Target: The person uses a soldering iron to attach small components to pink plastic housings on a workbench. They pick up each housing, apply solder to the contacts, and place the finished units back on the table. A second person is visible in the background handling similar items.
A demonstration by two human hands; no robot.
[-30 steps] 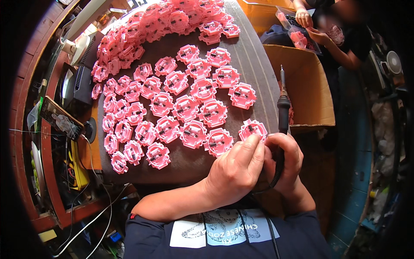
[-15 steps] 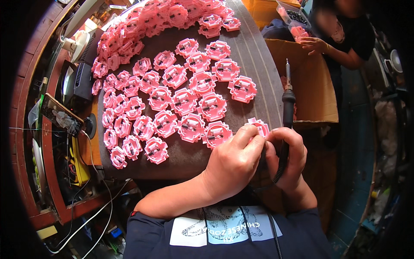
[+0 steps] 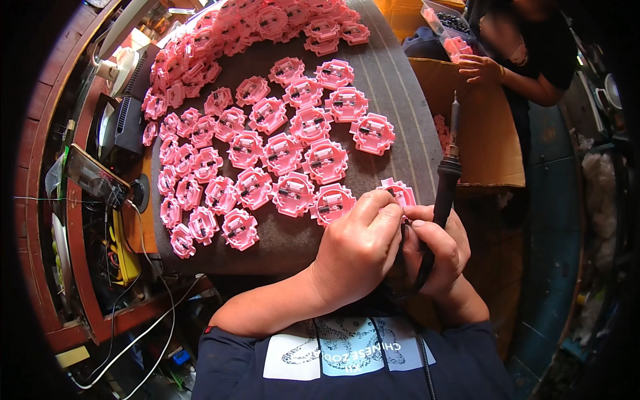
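My left hand (image 3: 357, 237) is closed in a pinch, its fingertips meeting those of my right hand at the table's near right edge. A small dark bit shows between the fingertips, too hidden to name. My right hand (image 3: 443, 250) is curled around a soldering iron (image 3: 448, 177), whose metal tip points up and away from me. Just beyond the pinching fingers is a pink plastic casing (image 3: 402, 192), partly covered by my left hand. Several more pink casings (image 3: 325, 161) lie in rows to the left, each with small black and silvery parts inside.
A heap of pink casings (image 3: 233, 30) covers the far end of the dark table (image 3: 390, 87). To the right stands an open cardboard box (image 3: 493, 147); another person's hand (image 3: 481, 69) is beside a clear tub (image 3: 445, 23). At left, a phone (image 3: 97, 175) leans on a stand near cables.
The fingers of my right hand have closed in against my left fingertips. The soldering iron has shifted slightly right, its tip leaning further right.
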